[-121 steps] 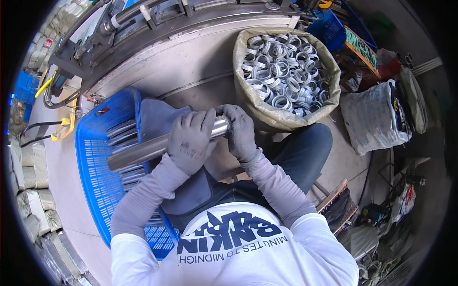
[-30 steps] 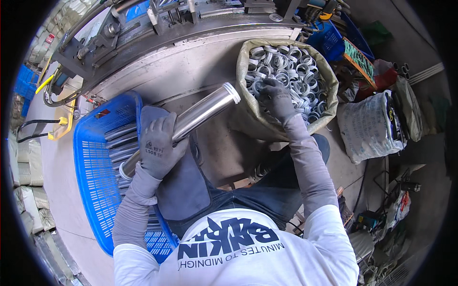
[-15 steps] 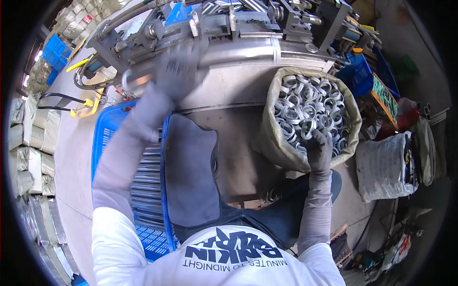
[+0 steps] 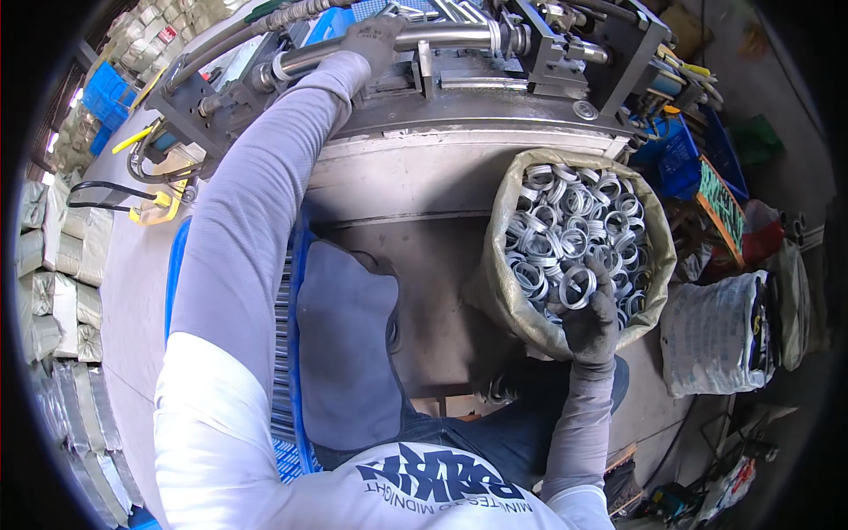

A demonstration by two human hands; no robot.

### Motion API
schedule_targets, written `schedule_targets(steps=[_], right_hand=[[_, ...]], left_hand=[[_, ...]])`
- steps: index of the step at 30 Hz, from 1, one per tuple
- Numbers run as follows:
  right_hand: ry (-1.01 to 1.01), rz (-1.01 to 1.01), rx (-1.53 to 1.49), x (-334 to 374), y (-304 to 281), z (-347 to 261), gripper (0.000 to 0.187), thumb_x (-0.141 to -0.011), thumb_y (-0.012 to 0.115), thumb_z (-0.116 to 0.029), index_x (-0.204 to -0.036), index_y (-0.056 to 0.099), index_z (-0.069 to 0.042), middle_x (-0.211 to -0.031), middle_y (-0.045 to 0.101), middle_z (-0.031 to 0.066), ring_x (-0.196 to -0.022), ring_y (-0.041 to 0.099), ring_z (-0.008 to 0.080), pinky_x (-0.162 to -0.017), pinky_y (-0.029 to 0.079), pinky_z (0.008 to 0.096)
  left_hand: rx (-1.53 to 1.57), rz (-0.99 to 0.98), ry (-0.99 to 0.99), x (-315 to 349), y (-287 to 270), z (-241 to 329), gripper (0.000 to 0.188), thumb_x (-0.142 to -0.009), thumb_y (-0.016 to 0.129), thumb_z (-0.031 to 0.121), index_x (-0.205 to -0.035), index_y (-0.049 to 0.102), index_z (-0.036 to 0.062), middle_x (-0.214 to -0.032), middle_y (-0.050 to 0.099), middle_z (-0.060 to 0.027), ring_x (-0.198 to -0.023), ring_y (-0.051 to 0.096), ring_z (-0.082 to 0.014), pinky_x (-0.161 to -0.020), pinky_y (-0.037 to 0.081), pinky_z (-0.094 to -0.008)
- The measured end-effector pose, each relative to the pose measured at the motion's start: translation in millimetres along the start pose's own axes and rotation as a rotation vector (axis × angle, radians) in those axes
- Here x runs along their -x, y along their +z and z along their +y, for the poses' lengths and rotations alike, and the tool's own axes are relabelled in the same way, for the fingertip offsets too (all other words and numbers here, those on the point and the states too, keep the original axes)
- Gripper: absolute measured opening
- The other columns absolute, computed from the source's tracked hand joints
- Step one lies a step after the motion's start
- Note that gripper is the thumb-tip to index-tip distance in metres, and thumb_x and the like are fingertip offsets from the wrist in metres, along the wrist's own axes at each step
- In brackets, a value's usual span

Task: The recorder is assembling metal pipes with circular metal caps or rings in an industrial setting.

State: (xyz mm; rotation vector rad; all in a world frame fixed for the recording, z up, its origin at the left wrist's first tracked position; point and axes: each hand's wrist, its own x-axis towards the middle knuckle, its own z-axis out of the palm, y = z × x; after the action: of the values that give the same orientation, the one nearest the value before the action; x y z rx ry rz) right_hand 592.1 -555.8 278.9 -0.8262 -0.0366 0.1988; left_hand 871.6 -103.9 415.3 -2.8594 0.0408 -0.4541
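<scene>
My left hand [image 4: 373,42], in a grey glove, reaches to the machine and is closed over a shiny metal tube [image 4: 446,36]. The tube lies crosswise between the machine's end fittings, with a pale ring [image 4: 281,65] around its left end and another ring [image 4: 495,39] around its right end. Over a woven sack [image 4: 510,305] full of loose metal rings [image 4: 574,199], my gloved right hand [image 4: 590,329] pinches a single metal ring [image 4: 578,289] at the near side of the pile. The tips of the left fingers are partly hidden behind the tube.
The machine bed [image 4: 495,108] spans the far side. A blue crate [image 4: 305,353] of metal tubes stands left of my legs, beside a grey pad [image 4: 349,344]. At right are a white sack [image 4: 714,336] and a blue bin [image 4: 680,155]. Cables [image 4: 106,187] lie at far left.
My left hand has moved up and away with the tube, which now lies between the machine's fittings. A metal ring now shows clearly in my right hand, nearer to me.
</scene>
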Motion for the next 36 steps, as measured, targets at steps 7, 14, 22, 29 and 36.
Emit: schedule_targets(steps=[7,14,22,29,36], right_hand=[[-0.061,-0.019,0.572,-11.1,-16.3,13.9,0.05,-0.098,0.067,-0.025,-0.14,0.054,-0.001,-0.126,0.067,0.0156,-0.105,0.068,0.0257,-0.087,0.058,0.0373],[-0.019,0.035,0.149,-5.5,-60.7,2.5,0.053,-0.112,0.048,-0.032,-0.151,0.049,0.003,-0.15,0.057,0.0124,-0.138,0.055,0.0266,-0.111,0.049,0.0423],[-0.06,-0.2,0.807,-0.5,-51.1,20.7,0.064,-0.109,0.052,-0.032,-0.163,0.031,-0.004,-0.162,0.041,0.0222,-0.145,0.046,0.0354,-0.12,0.04,0.0532],[-0.391,-0.221,1.201,27.5,-7.9,35.5,0.064,-0.088,0.072,0.01,-0.149,0.053,0.002,-0.134,0.069,0.017,-0.122,0.068,0.0263,-0.101,0.057,0.0369],[-0.132,-0.05,0.866,27.5,39.5,52.1,0.063,-0.087,0.071,0.005,-0.147,0.053,0.001,-0.129,0.067,0.0124,-0.12,0.064,0.0222,-0.1,0.055,0.0387]], left_hand=[[0.109,0.308,0.183,109.9,5.3,-0.6,0.063,-0.09,0.073,0.021,-0.149,0.053,0.0112,-0.152,0.055,-0.0174,-0.142,0.05,-0.0371,-0.117,0.04,-0.0515],[0.461,0.013,-0.074,438.4,83.7,-65.3,0.044,-0.091,0.067,0.018,-0.133,0.064,0.0076,-0.13,0.068,-0.0175,-0.118,0.063,-0.0391,-0.103,0.049,-0.0502],[0.173,-0.904,-0.399,826.7,145.8,-75.2,0.041,-0.094,0.058,0.017,-0.134,0.063,0.0096,-0.132,0.065,-0.0135,-0.126,0.06,-0.0328,-0.105,0.046,-0.0488],[0.109,-0.941,-0.195,895.5,213.1,-30.1,0.035,-0.095,0.055,0.018,-0.127,0.069,0.0146,-0.131,0.066,-0.0128,-0.125,0.061,-0.0314,-0.102,0.046,-0.0497],[0.772,-0.619,-0.644,926.1,290.4,-18.2,0.031,-0.094,0.06,0.021,-0.122,0.071,0.0121,-0.125,0.069,-0.0146,-0.12,0.063,-0.0359,-0.099,0.048,-0.0514]])
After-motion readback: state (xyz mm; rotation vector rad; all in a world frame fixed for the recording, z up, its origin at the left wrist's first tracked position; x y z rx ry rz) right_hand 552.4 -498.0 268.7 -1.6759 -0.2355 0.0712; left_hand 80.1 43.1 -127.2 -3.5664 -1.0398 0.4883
